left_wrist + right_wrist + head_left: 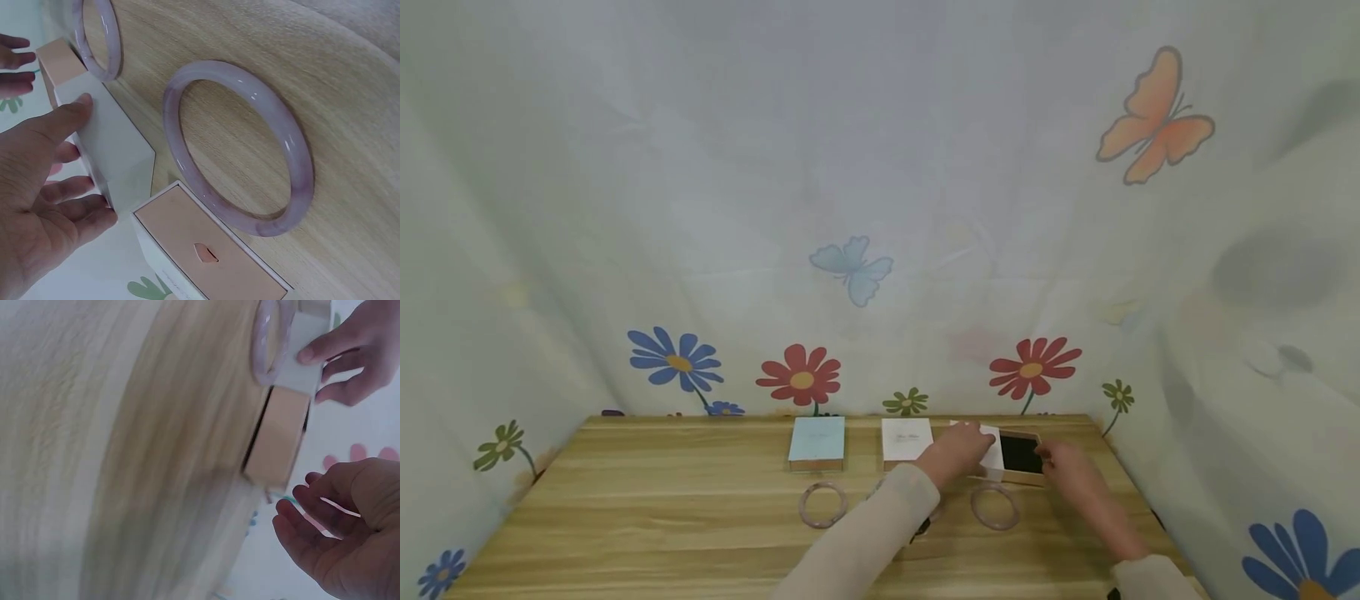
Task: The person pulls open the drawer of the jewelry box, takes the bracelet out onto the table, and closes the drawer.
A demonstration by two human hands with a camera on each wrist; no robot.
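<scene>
My left hand (955,454) holds the white sleeve (119,137) of a drawer-style gift box, thumb on its near face and fingers behind. The box's drawer (1021,454) stands pulled out to the right, its inside black and its outer side tan (279,434). Just off the drawer's outer end is my right hand (337,537), fingers loosely bent; the right wrist view shows a gap between them and the drawer. A pale purple bangle (995,527) lies on the table in front of this box. Another bangle (297,150) lies nearer the left wrist.
To the left stand a second white box (906,437) and a light blue box (817,440), both closed. One bangle (802,506) lies before the blue box. The wooden table (662,500) backs onto a curtain (700,208) with printed flowers. My left forearm (865,533) covers part of the table.
</scene>
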